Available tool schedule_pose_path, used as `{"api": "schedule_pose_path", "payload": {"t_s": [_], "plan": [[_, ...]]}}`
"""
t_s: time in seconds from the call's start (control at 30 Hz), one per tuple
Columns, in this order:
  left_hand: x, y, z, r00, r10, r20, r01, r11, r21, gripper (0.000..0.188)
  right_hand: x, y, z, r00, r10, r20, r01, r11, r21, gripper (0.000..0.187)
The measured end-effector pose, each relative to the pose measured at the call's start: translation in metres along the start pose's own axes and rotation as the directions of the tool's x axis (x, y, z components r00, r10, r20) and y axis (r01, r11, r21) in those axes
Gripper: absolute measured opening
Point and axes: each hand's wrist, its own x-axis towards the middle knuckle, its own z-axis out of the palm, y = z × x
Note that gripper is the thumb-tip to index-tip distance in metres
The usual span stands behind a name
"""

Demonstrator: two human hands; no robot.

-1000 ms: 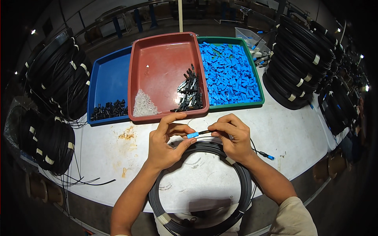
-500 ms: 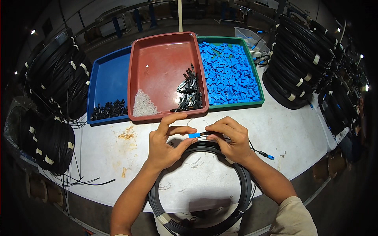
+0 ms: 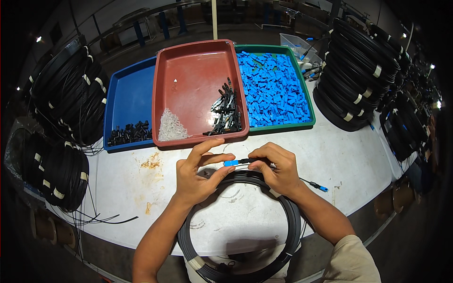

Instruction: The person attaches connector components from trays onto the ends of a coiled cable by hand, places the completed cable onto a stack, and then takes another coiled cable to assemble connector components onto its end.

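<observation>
My left hand point(image 3: 198, 172) pinches a small blue connector piece point(image 3: 230, 162) between thumb and fingers. My right hand point(image 3: 276, 167) grips the black cable end that meets that blue piece, just right of it. Both hands hover over the far side of a large black cable coil point(image 3: 295, 226) lying on the white table point(image 3: 141, 188). A second cable end with a blue connector point(image 3: 322, 188) lies on the table to the right of my right wrist.
Three trays stand behind the hands: a blue tray point(image 3: 130, 96) with black parts, a red tray point(image 3: 193, 75) with clear and black parts, a green tray point(image 3: 309, 120) full of blue pieces. Stacked black cable coils point(image 3: 71, 104) flank left, and more coils point(image 3: 358, 70) right.
The blue piece and the cable end have come closer together between my hands; both hands shifted only slightly.
</observation>
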Motion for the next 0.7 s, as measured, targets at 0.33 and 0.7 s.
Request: {"api": "schedule_pose_path", "payload": {"t_s": [0.33, 0.7], "plan": [[0.0025, -0.0011, -0.0012, 0.999, -0.052, 0.012, 0.052, 0.998, -0.026, 0.061, 0.0006, -0.0053, -0.003, 0.998, -0.018, 0.065, 0.017, 1.0, 0.018, 0.013], [0.0061, 0.0036, 0.0038, 0.979, -0.178, 0.098, 0.189, 0.976, -0.11, 0.066, 0.0041, -0.0063, -0.0011, 0.99, -0.047, 0.133, 0.041, 0.998, 0.051, 0.016]]}}
